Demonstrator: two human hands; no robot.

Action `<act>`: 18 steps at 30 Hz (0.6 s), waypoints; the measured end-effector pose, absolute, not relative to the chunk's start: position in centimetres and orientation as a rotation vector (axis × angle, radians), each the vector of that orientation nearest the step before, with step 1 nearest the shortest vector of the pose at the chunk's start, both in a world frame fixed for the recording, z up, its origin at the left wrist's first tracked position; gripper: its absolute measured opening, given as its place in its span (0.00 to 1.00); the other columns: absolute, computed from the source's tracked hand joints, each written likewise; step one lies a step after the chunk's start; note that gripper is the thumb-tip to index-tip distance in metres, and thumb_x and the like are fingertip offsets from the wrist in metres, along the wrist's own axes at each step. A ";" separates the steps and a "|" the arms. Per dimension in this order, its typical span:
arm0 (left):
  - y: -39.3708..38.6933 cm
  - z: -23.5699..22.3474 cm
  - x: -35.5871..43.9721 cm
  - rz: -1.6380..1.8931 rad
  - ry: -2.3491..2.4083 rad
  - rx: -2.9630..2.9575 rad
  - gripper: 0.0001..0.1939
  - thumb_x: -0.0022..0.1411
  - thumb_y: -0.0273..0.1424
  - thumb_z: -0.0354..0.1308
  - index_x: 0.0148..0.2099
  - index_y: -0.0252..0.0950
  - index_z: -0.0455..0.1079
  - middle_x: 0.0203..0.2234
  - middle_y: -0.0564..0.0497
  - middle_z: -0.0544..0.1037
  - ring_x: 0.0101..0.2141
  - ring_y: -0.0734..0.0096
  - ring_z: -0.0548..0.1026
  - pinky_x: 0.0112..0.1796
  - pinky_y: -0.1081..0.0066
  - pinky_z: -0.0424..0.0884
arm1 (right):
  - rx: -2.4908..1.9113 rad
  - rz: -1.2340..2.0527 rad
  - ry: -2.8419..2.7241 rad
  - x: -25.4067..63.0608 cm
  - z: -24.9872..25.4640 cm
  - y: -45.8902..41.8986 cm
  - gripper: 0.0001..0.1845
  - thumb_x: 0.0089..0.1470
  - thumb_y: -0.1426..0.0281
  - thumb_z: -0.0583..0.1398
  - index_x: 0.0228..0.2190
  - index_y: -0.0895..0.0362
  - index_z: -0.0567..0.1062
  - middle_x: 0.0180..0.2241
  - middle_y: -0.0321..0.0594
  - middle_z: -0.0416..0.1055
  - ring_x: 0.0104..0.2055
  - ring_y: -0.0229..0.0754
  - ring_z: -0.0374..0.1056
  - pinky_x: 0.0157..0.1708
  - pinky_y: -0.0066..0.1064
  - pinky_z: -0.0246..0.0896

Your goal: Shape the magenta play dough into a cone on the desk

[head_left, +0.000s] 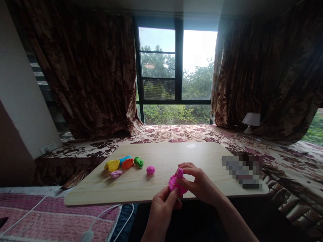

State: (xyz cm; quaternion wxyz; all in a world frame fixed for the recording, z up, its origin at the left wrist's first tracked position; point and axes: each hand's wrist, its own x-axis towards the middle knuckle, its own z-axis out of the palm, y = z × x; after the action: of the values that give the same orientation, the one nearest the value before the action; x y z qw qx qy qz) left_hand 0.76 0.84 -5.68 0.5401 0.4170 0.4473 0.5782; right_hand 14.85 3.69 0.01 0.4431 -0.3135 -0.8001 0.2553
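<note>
A head-worn camera looks forward — down across the table (161,155).

Window: 1 dark-framed glass window (179,67) at the far side, with green leafy trees (198,84) outside.
Curtains: 2 brown flower-patterned cloth curtains (101,67), hanging 1 on each side.
Lamp: 1 small lamp with white shade (251,119), standing toward the right.
Wall: 1 white socket panel (48,148), at the left.
Bed: 1 pink and purple quilted blanket (63,215), at the lower left.

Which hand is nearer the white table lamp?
Right. The right hand is in front and left of the table lamp; the left hand is farther left and lower in view.
</note>
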 end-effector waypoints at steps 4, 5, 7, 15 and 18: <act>1.0 -5.8 0.6 1.355 1.043 0.940 0.19 0.50 0.44 0.59 0.31 0.30 0.76 0.18 0.48 0.75 0.17 0.76 0.69 0.22 0.74 0.67 | -0.783 0.655 -1.990 15.0 -0.1 3.8 0.06 0.51 0.75 0.60 0.32 0.55 0.76 0.39 0.40 0.70 0.49 0.42 0.62 0.48 0.32 0.59; 1.1 -5.8 0.5 1.352 1.041 0.931 0.19 0.50 0.44 0.59 0.31 0.30 0.76 0.18 0.48 0.76 0.17 0.75 0.69 0.22 0.74 0.67 | -0.782 0.665 -1.997 15.1 -0.2 3.8 0.06 0.50 0.75 0.61 0.32 0.55 0.76 0.40 0.40 0.70 0.49 0.42 0.62 0.48 0.32 0.58; 1.1 -5.8 0.4 1.347 1.035 0.918 0.18 0.49 0.43 0.60 0.30 0.30 0.76 0.17 0.48 0.76 0.17 0.75 0.69 0.22 0.75 0.67 | -0.782 0.669 -2.005 15.2 -0.4 3.9 0.07 0.48 0.74 0.62 0.33 0.55 0.76 0.41 0.40 0.69 0.49 0.42 0.61 0.49 0.32 0.58; 1.3 -5.9 0.2 1.314 1.049 0.882 0.19 0.51 0.44 0.58 0.26 0.31 0.75 0.16 0.48 0.76 0.17 0.74 0.70 0.22 0.74 0.67 | -0.775 0.663 -2.027 15.4 -0.8 3.8 0.10 0.47 0.76 0.62 0.34 0.54 0.76 0.41 0.39 0.69 0.50 0.42 0.61 0.51 0.33 0.57; 1.4 -5.9 0.1 1.311 1.050 0.864 0.18 0.51 0.43 0.58 0.28 0.31 0.75 0.18 0.48 0.76 0.18 0.74 0.70 0.23 0.73 0.68 | -0.783 0.671 -2.017 15.5 -0.9 3.8 0.15 0.47 0.77 0.63 0.38 0.53 0.75 0.44 0.39 0.68 0.51 0.42 0.60 0.51 0.33 0.56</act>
State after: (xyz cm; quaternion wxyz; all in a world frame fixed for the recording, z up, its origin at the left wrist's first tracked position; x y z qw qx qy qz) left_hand 0.09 1.44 -5.90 0.5860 0.3707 0.4505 0.5623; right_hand 15.49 3.81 -0.94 0.4244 -0.3130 -0.8062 0.2684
